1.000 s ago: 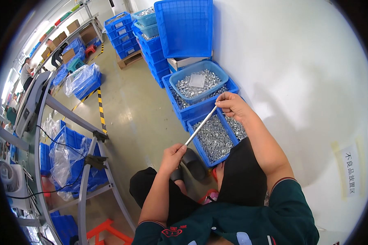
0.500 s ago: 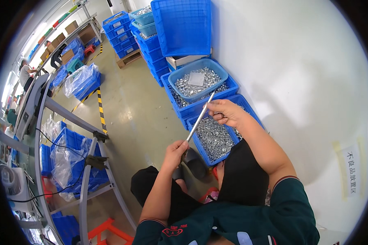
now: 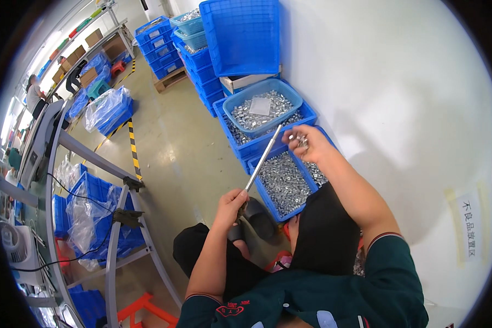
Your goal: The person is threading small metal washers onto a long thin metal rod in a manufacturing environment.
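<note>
In my left hand (image 3: 232, 206), fingers wrapped round its lower end, is a slim silver metal rod (image 3: 264, 158) that slants up to the right. My right hand (image 3: 311, 145) is just right of the rod's upper tip, apart from it. Its curled fingers hold several small shiny metal parts (image 3: 299, 140), which look like nuts; motion blurs the fingertips. Below that hand stands a blue crate (image 3: 264, 192) filled with similar small metal pieces. Beyond it, a light blue tub (image 3: 251, 133) of such pieces, with a pale square card (image 3: 260, 106) on top, sits on another crate.
A large blue crate (image 3: 240, 38) stands on end behind the tub, beside stacked crates (image 3: 161, 46) on a pallet. A white wall (image 3: 399, 109) rises at right. At left are a grey metal frame (image 3: 112, 257), plastic-covered crates (image 3: 101, 218) and a distant person (image 3: 34, 95).
My right hand has left the rod's tip and shifted slightly right and up, showing small metal parts in its fingers. The left hand still holds the rod.
</note>
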The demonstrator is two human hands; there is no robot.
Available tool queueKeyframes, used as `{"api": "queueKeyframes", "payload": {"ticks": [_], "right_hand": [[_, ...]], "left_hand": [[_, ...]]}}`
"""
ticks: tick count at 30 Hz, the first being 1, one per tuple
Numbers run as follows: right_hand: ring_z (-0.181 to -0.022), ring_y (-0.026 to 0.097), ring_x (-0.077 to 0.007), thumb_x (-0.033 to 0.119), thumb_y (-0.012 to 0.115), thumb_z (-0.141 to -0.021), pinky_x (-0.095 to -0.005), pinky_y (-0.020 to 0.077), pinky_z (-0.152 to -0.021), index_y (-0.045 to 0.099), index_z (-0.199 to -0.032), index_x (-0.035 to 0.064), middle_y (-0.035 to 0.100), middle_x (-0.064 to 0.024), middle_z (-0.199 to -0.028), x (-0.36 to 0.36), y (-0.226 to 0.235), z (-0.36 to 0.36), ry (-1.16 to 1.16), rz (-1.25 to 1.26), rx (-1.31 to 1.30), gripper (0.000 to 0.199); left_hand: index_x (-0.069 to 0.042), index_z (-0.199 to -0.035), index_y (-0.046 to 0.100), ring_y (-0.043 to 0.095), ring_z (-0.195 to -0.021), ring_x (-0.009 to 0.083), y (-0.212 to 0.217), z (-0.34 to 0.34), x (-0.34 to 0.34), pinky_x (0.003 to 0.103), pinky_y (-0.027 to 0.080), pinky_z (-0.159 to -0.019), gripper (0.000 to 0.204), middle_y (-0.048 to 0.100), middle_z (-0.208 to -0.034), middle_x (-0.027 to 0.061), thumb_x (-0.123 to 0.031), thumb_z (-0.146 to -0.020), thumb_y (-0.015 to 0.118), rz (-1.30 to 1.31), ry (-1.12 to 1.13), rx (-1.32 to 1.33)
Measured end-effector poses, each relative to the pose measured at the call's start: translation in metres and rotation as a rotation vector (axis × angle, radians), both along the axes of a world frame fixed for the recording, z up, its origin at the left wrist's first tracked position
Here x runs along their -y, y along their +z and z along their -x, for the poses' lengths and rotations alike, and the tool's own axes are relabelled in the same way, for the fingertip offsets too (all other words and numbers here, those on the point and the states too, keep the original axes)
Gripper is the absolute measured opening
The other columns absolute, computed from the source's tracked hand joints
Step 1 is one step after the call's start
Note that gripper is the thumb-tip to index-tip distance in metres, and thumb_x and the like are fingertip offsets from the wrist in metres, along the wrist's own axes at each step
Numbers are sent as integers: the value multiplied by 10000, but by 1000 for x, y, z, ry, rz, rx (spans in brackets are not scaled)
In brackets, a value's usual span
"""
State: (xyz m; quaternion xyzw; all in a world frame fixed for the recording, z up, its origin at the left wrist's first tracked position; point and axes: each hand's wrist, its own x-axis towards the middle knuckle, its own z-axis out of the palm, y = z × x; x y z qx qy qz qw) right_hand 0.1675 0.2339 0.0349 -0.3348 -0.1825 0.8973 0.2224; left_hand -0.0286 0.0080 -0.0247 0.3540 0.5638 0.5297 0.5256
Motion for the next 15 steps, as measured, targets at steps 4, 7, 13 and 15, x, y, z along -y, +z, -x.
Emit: {"api": "queueKeyframes", "payload": {"ticks": [4, 7, 13, 15], "right_hand": [[-523, 469, -88, 151, 490, -844, -165, 308, -322, 514, -879, 0, 535, -99, -778, -6, -20, 6, 162, 80, 219, 156], [-517, 457, -85, 152, 477, -856, -162, 312, -332, 513, -901, -3, 513, -79, -750, -6, -16, 6, 197, 80, 175, 165], [-504, 402, -63, 115, 489, -856, -156, 262, -333, 523, -938, -7, 511, -69, -754, 5, -3, 6, 210, -116, 105, 151], [-503, 385, -55, 95, 512, -852, -154, 247, -344, 525, -928, 1, 508, -60, -748, 12, 8, 10, 125, -253, 95, 122]], "left_hand": [[-34, -741, 550, 444, -531, 82, 3, 1, 2, 225, 340, -493, 263, 483, -594, -1, -256, -881, 519, 7, -2, 14], [-37, -740, 543, 441, -528, 88, 2, 0, 1, 225, 339, -486, 262, 482, -598, 6, -253, -885, 508, 2, -6, -28], [-37, -708, 554, 425, -518, 64, -3, 4, 0, 221, 327, -482, 281, 473, -563, -20, -262, -875, 533, -12, 6, -81], [-42, -703, 555, 419, -512, 60, -3, 5, 4, 222, 324, -473, 280, 470, -559, -24, -264, -874, 535, -21, 6, -90]]}}
